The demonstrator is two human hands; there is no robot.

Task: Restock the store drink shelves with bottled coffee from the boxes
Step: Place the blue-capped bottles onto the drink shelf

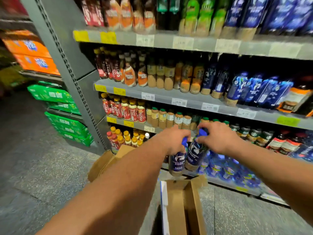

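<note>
My left hand (174, 141) grips the blue cap of a dark blue coffee bottle (177, 164) that hangs upright below it. My right hand (218, 138) grips the cap of a second blue bottle (197, 156), tilted a little and touching the first. Both bottles hang above an open cardboard box (179, 206) on the floor, in front of the drink shelves. More blue bottles (227, 170) of the same kind stand on the lowest shelf just behind. The view is blurred.
Grey shelves (186, 97) hold rows of coffee bottles with price tags. A second cardboard box (105, 162) lies to the left against the shelf base. Green cases (66, 124) and orange cases (32, 55) fill the end rack at left. Speckled grey floor lies below.
</note>
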